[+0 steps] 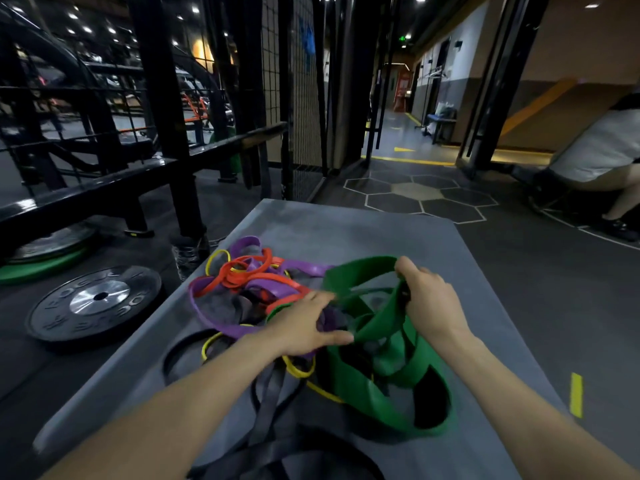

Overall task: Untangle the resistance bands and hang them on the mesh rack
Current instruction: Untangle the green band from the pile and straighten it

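1. The left hand (304, 327) covers the middle of the tangle; what its fingers grasp cannot be told.
2. The right hand (427, 299) grips a wide green band (381, 344), which loops between and below both hands; purple bands (273, 285), orange bands (242, 271), yellow bands (299, 370) and black bands (268, 403) knot around the left hand on a grey platform (346, 223).
3. A mesh rack (298, 98) stands far ahead; a weight plate (95, 303) lies left of the left hand.
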A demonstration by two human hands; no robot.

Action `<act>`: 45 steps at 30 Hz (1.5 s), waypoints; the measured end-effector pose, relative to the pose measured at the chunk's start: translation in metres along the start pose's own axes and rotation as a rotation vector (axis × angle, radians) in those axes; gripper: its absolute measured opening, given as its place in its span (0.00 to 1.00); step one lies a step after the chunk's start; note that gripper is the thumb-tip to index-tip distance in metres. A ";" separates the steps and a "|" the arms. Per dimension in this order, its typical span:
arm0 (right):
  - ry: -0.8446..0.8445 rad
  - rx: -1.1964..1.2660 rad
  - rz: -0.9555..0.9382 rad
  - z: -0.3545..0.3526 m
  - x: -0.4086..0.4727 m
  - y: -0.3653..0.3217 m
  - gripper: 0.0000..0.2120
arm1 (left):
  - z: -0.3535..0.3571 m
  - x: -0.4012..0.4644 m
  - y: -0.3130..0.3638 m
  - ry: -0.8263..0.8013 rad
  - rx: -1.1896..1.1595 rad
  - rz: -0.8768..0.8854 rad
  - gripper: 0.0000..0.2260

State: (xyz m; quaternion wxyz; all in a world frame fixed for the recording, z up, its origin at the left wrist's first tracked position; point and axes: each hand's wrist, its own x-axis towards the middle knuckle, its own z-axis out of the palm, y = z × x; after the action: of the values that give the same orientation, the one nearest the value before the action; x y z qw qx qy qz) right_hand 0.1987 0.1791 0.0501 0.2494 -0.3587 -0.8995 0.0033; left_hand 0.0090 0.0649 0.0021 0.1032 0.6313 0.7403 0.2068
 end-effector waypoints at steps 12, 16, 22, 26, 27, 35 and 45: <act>-0.031 -0.031 0.299 -0.002 -0.026 0.045 0.15 | -0.048 0.001 -0.015 0.404 0.049 -0.115 0.09; 0.031 -0.037 0.310 -0.008 -0.018 0.036 0.12 | -0.073 0.007 -0.001 0.471 0.088 -0.044 0.08; -0.271 -0.416 0.211 0.005 -0.043 0.031 0.11 | -0.013 -0.024 -0.043 0.106 0.174 -0.100 0.14; -0.412 -0.478 0.015 0.005 -0.035 0.016 0.13 | -0.005 -0.028 -0.049 0.175 0.088 -0.036 0.15; -0.441 -0.446 -0.018 0.004 -0.029 0.009 0.16 | -0.006 -0.027 -0.049 0.182 0.073 -0.016 0.14; -0.639 -0.170 -0.160 0.042 0.004 -0.055 0.57 | 0.000 -0.035 -0.061 0.349 -0.093 -0.031 0.28; -0.479 -0.049 -0.009 0.065 0.009 -0.045 0.38 | 0.000 -0.036 -0.071 0.243 -0.253 -0.279 0.31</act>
State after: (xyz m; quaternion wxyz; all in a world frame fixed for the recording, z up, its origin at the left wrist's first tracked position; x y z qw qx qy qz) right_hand 0.1348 0.1626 0.0055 0.0202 -0.3496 -0.9344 0.0656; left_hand -0.0481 0.0209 -0.0332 0.1191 0.4752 0.7956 0.3564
